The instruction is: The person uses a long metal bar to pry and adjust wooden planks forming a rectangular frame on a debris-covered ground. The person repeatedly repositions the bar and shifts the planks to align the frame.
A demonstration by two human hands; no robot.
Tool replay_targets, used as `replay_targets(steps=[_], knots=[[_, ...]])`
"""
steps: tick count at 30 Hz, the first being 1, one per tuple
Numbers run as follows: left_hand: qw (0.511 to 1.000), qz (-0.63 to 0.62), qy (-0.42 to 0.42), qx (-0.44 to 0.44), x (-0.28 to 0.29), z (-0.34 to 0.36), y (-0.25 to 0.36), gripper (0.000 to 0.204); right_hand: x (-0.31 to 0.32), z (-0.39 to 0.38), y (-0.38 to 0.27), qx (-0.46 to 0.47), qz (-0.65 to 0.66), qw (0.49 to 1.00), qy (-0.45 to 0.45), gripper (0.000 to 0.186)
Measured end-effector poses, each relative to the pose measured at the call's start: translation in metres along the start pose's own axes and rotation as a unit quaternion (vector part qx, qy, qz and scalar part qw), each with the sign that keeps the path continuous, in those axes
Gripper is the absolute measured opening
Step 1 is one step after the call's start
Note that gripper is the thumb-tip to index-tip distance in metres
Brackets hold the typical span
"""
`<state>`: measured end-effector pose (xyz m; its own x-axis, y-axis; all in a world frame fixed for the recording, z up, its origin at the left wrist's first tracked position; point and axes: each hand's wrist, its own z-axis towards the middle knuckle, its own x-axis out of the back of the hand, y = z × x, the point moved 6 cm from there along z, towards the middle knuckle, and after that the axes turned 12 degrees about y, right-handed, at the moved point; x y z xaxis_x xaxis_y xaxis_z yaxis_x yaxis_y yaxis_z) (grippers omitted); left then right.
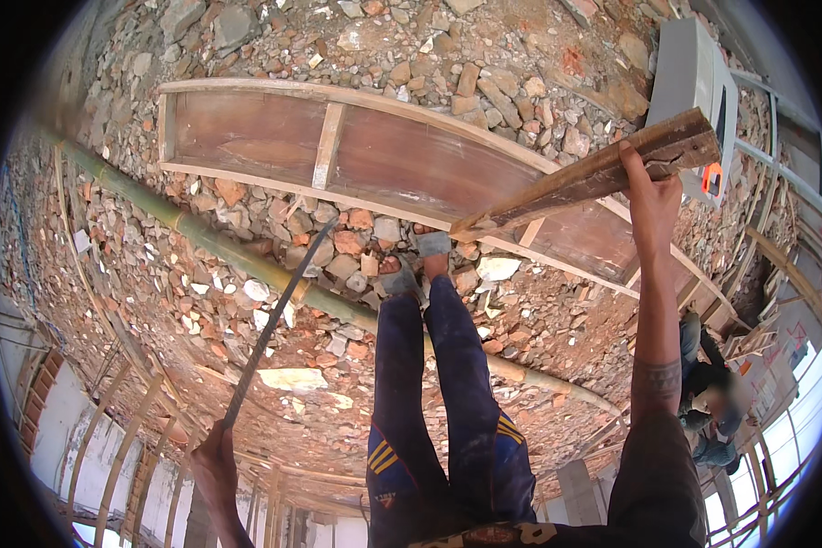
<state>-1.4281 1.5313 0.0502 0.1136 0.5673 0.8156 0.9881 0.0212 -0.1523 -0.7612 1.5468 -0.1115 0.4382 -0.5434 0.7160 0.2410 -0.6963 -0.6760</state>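
Observation:
My left hand [216,457], low on the left, is closed around one end of a long, narrow dark strip [274,327]. The strip slants up and away over the rubble, thin like a blade; its exact kind is unclear. My right hand [650,187] is raised at the right and grips a weathered brown wooden plank [589,178] near its broad, chipped end. That plank points down to the left, and its narrow end overlaps a long curved wooden panel frame [329,146] with reddish-brown sheeting and cross battens, lying on the ground.
Broken bricks and stones [347,242] cover the ground around my sandalled feet. A green bamboo pole [192,224] runs across, passing beneath my legs. At the upper right stands a grey-white box-like object [690,78]. Another person [708,393] crouches at the right.

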Motion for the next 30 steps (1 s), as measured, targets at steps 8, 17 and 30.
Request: replay_targets(steps=[8,17,30], knots=[[0.999,-0.004,0.02,0.03,-0.014,0.007,-0.013,0.022,-0.229,0.148,0.063,0.056,-0.176,0.982,-0.05,0.068],[0.995,-0.017,-0.019,0.092,-0.027,0.006,-0.037,0.028,-0.347,0.183,0.123,0.014,-0.204,0.952,-0.228,0.091],[0.98,-0.065,-0.115,0.149,-0.03,-0.029,-0.049,0.016,-0.268,-0.151,0.232,-0.118,-0.23,0.912,-0.318,0.098]])
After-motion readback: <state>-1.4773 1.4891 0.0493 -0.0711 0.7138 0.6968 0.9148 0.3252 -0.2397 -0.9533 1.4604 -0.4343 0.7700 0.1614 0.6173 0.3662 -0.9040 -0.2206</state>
